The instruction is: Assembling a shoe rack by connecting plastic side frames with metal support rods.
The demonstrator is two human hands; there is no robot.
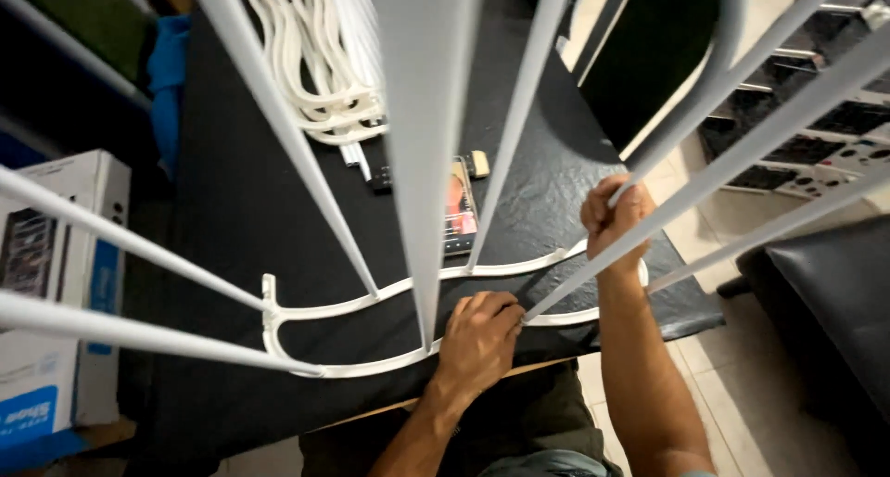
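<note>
Head view: the white wire rack (408, 292) stands on end on the black-covered tabletop (241, 208), its rods rising toward the camera; the right hand (616, 216), at 3 o'clock, has its fingers closed round one rod, while the left hand (480, 336), at 6 o'clock, rests curled on the base rail — whether it grips cannot be told. Likely risk — the rack tipping or sliding off the near edge, or striking the flat packet (460, 208) and looped white parts (320, 60) at 12 o'clock.
</note>
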